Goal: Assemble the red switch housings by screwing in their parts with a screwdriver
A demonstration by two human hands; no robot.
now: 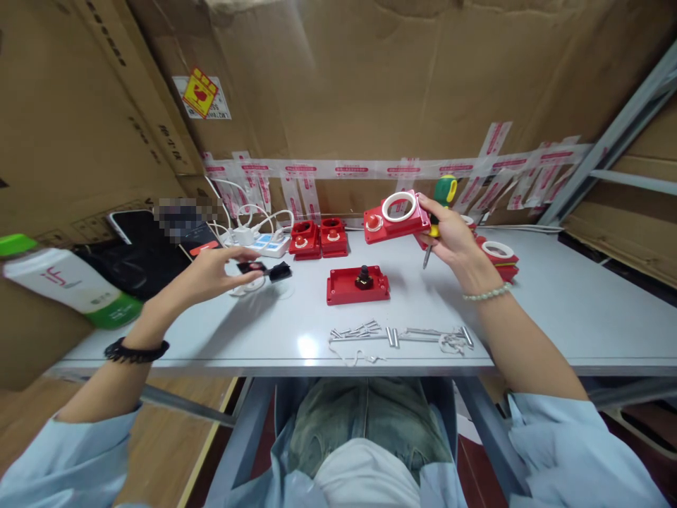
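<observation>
Red cover (398, 227), white-ringed: at one o'clock from red base (346, 288), gripped with green-yellow screwdriver (445, 189) in right hand (451, 236). Black part (279, 272), blurred: nine o'clock, pinched by left hand (216, 274).

From here I read "if" on the bottle (68, 286), "LM2…" on the carton's (370, 85) white label (224, 107), broken-glass symbol (200, 92) on yellow sticker (197, 76).

Fairly bright, even light left white glare on the worktop (571, 310) and a soft shadow below the left hand (214, 274); wide-angle distortion stretched the edges.
</observation>
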